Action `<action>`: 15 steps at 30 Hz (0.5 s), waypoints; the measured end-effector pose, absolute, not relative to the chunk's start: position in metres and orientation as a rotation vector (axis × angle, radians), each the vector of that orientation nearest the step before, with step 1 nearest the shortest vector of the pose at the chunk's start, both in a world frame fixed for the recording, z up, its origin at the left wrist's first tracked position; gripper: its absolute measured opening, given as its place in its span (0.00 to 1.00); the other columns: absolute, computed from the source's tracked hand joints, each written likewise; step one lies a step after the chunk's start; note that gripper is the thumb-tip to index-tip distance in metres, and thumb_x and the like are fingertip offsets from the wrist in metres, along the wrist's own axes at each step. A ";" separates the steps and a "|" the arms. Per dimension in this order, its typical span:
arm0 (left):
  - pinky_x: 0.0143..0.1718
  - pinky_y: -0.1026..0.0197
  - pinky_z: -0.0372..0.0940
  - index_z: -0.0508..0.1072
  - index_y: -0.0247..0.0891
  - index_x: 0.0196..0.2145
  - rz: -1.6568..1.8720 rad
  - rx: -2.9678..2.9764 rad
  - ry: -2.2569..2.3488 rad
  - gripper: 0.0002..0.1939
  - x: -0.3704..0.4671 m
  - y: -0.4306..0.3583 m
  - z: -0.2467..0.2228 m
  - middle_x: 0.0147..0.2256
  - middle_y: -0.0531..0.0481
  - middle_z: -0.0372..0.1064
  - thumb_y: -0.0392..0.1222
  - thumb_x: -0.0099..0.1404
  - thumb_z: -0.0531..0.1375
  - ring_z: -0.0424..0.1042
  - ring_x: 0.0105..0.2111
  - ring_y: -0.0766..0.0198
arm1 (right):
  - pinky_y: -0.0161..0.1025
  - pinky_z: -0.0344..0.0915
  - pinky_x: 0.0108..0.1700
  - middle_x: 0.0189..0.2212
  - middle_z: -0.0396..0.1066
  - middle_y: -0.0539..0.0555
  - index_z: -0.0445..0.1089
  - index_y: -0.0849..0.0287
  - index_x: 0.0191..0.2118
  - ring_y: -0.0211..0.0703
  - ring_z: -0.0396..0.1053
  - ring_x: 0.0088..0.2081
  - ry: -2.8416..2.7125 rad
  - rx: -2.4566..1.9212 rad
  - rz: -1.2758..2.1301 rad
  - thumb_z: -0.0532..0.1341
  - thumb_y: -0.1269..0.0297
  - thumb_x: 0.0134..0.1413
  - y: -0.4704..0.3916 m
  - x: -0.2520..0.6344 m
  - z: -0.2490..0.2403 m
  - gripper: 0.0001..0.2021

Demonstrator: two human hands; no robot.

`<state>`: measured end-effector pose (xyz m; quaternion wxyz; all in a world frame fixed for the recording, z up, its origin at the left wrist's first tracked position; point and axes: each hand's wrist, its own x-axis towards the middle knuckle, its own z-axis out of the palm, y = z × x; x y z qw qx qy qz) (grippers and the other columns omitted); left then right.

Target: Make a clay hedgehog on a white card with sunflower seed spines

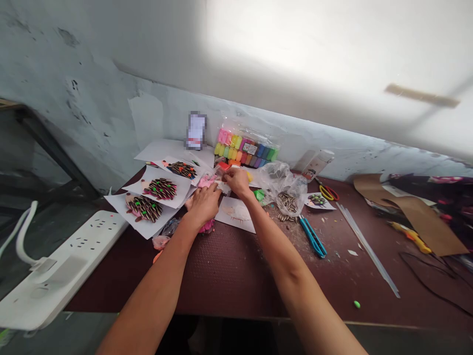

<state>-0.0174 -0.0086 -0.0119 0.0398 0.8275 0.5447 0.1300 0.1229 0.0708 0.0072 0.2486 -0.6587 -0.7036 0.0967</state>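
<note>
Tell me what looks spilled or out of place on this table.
Some seeds lie loose on the table beside the plastic bag, apparently spilled. A green blob sits alone near the front edge, as if dropped, and a white scrap lies by the clear sticks.

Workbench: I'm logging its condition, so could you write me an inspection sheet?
Surface: dark red tabletop, small scraps on the right
Job's things: seed-spined hedgehogs on paper, hedgehog drawing, colored clay pack, bagged seeds
Clutter: blue-handled tool, scissors, clear strips
Grippers: left hand and right hand close together among clay pieces; anything in the fingers is too small to tell
Cables: white one at the power strip; dark one near a yellow tool
Surroundings: marked wall behind
</note>
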 end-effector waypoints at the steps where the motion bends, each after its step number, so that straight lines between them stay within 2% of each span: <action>1: 0.50 0.43 0.63 0.74 0.37 0.52 0.419 2.527 1.664 0.22 -0.017 -0.008 -0.013 0.59 0.39 0.64 0.29 0.64 0.50 0.69 0.51 0.45 | 0.40 0.62 0.48 0.36 0.78 0.55 0.78 0.58 0.38 0.46 0.72 0.42 -1.838 -1.734 0.265 0.58 0.67 0.54 0.070 0.126 0.008 0.11; 4: 0.53 0.42 0.62 0.75 0.35 0.50 0.568 2.460 1.622 0.21 -0.016 -0.005 -0.013 0.57 0.37 0.66 0.28 0.63 0.51 0.68 0.52 0.44 | 0.40 0.65 0.46 0.33 0.77 0.53 0.77 0.58 0.37 0.43 0.72 0.38 -1.581 -1.508 0.410 0.58 0.65 0.53 0.061 0.136 0.009 0.11; 8: 0.57 0.47 0.62 0.74 0.31 0.50 1.064 2.046 1.461 0.19 -0.013 0.001 -0.002 0.54 0.36 0.70 0.31 0.63 0.54 0.68 0.54 0.50 | 0.39 0.67 0.43 0.32 0.78 0.53 0.76 0.58 0.32 0.42 0.73 0.36 -1.471 -1.152 0.891 0.59 0.60 0.53 0.033 0.148 0.008 0.10; 10: 0.49 0.49 0.69 0.72 0.32 0.51 1.161 1.730 1.256 0.18 -0.011 0.001 0.005 0.51 0.37 0.73 0.38 0.64 0.58 0.74 0.45 0.54 | 0.39 0.67 0.44 0.31 0.77 0.52 0.76 0.58 0.32 0.42 0.72 0.35 -1.418 -1.081 0.973 0.62 0.56 0.52 0.014 0.151 0.007 0.11; 12: 0.41 0.52 0.73 0.72 0.32 0.50 1.141 1.484 1.009 0.21 -0.010 -0.001 0.009 0.46 0.40 0.75 0.45 0.62 0.61 0.77 0.37 0.58 | 0.40 0.67 0.43 0.30 0.77 0.52 0.76 0.58 0.31 0.42 0.72 0.34 -1.394 -1.054 1.043 0.64 0.54 0.50 -0.004 0.150 0.005 0.12; 15: 0.34 0.56 0.74 0.75 0.32 0.41 1.085 1.309 0.856 0.21 -0.011 -0.005 0.012 0.35 0.44 0.76 0.52 0.58 0.65 0.76 0.30 0.61 | 0.39 0.66 0.41 0.29 0.75 0.51 0.75 0.58 0.29 0.41 0.71 0.33 -1.361 -1.038 1.066 0.66 0.51 0.50 -0.024 0.148 0.001 0.13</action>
